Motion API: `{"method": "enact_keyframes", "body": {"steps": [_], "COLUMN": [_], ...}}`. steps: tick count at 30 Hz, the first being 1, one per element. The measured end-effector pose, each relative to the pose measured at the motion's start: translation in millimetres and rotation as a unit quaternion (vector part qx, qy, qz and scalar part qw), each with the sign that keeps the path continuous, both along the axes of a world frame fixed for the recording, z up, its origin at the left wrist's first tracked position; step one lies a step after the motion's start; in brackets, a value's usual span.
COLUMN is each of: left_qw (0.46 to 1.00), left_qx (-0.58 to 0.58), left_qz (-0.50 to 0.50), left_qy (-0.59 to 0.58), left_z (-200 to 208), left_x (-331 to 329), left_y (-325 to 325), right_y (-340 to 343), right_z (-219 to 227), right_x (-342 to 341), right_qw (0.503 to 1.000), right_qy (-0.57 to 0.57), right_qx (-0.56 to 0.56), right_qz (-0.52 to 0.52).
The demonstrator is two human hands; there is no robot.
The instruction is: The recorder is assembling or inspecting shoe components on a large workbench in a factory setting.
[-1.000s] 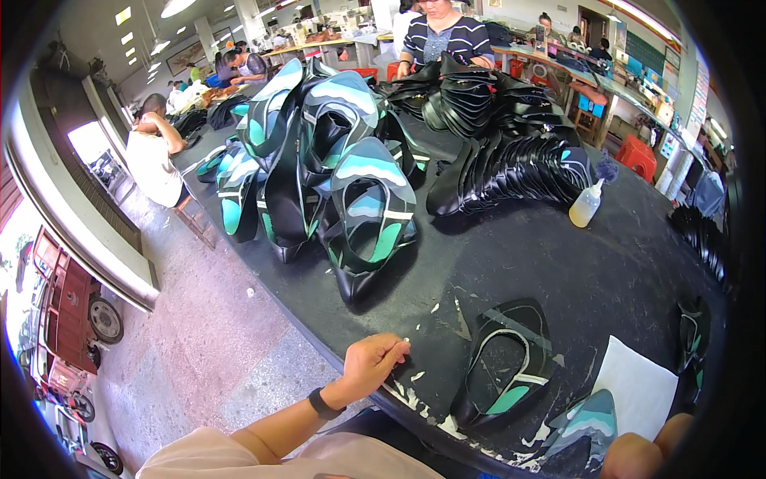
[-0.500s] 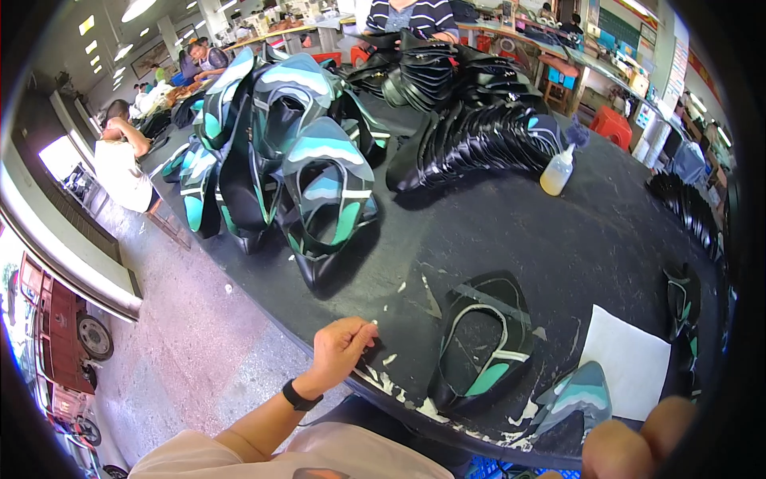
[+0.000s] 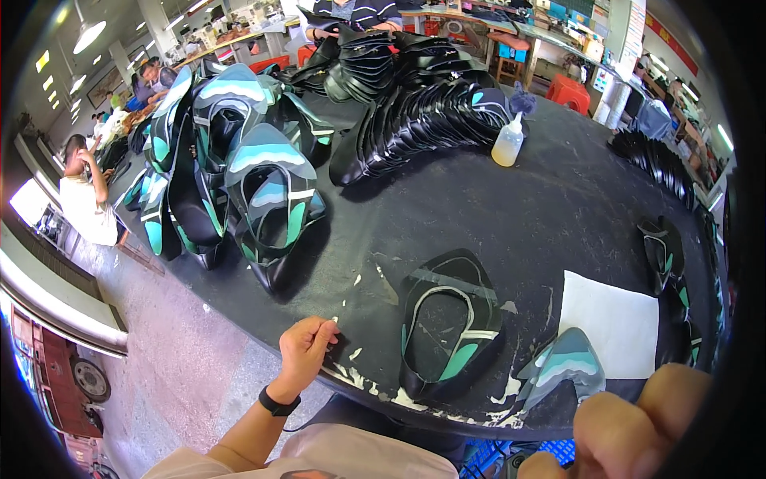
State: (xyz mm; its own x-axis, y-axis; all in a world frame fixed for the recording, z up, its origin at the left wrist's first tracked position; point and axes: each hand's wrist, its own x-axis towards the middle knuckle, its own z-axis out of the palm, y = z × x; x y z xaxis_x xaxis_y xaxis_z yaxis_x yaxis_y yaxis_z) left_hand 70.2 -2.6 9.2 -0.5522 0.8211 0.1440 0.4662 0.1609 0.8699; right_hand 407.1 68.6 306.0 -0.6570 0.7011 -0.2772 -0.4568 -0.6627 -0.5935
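Note:
My left hand (image 3: 306, 349) is closed at the table's near edge, fingers curled and thumb pressed against them. A tiny white fleck shows by its fingertips; whether it is held cannot be made out. To its right lies a black shoe upper (image 3: 475, 349) with a teal patch and pale strips, touched by neither hand. Large and close at the lower right, my right hand (image 3: 630, 427) has bent fingers drawn together; anything in them is hidden. Nearest to it are a blue-and-white wave-patterned shoe piece (image 3: 576, 359) and a white sheet (image 3: 614, 323), both on the table.
The dark round table (image 3: 447, 211) holds a heap of teal-patterned uppers (image 3: 267, 172) and a row of black shoe pieces (image 3: 415, 132). A bottle of yellowish liquid (image 3: 507, 144) stands beside the row. More uppers (image 3: 661, 254) line the right edge. A person (image 3: 355, 12) is across the table.
The view has swung a little to the right, so the table's contents appear farther left. Both hands keep much the same pose, and the pieces on the table stay in place.

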Motion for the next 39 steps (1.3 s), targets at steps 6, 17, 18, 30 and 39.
{"method": "enact_keyframes", "body": {"steps": [6, 17, 18, 30, 39], "left_qw": [0.999, 1.000, 1.000, 1.000, 0.999], "left_qx": [0.000, 0.001, -0.014, -0.014, -0.002], "left_qz": [-0.034, -0.016, -0.007, 0.000, -0.026], "left_qy": [-0.017, -0.006, -0.018, 0.000, 0.030], "left_z": [-6, 1, 4, 1, 7], "left_x": [18, 8, 7, 6, 7], "left_y": [19, 7, 6, 4, 5], "right_y": [41, 17, 19, 49, 56], "right_z": [40, 11, 11, 17, 25], "right_x": [-95, 5, 1, -45, -61], "right_qw": [0.999, 1.000, 1.000, 0.982, 0.971], "right_qy": [-0.021, -0.007, -0.003, 0.053, 0.061], "right_qx": [0.009, 0.018, 0.019, 0.060, 0.090], "right_qz": [-0.039, 0.008, 0.017, 0.170, 0.214]}}
